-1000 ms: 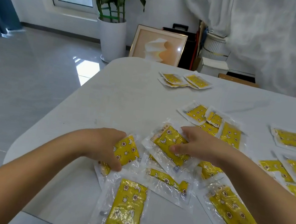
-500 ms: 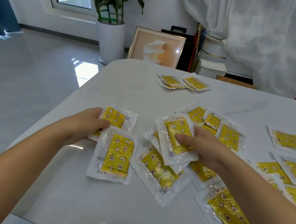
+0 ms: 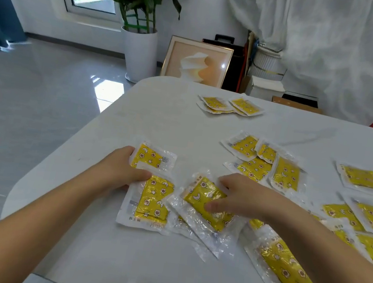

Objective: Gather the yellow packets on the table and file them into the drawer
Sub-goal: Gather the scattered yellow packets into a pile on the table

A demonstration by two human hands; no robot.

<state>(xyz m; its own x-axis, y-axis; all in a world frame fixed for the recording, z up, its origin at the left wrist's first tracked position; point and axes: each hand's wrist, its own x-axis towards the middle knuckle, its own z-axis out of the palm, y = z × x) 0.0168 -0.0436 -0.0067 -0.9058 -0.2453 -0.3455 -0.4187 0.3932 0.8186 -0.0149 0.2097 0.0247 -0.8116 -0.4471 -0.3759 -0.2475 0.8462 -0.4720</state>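
Yellow packets in clear wrappers lie scattered over the white table (image 3: pixel 160 119). My left hand (image 3: pixel 120 170) grips the left edge of two overlapping packets (image 3: pixel 154 199), thumb on top. My right hand (image 3: pixel 237 195) lies on a tilted packet (image 3: pixel 206 198) beside them, its fingers bent over the top and its thumb at the packet's far edge. That packet rests on one or two others. More packets sit in a group (image 3: pixel 265 163) behind my right hand, along the right side (image 3: pixel 363 179) and near the front right (image 3: pixel 288 276). No drawer is in view.
A small stack of packets (image 3: pixel 230 105) lies near the table's far edge. Beyond the table stand a white planter (image 3: pixel 140 54), a framed picture (image 3: pixel 198 62) leaning on the wall, boxes and a white curtain. Shiny grey floor lies to the left.
My left hand has drawn its two packets nearer. My right hand has slid its packet down and left toward them, and it now lies more tilted. The camera has shifted a little.
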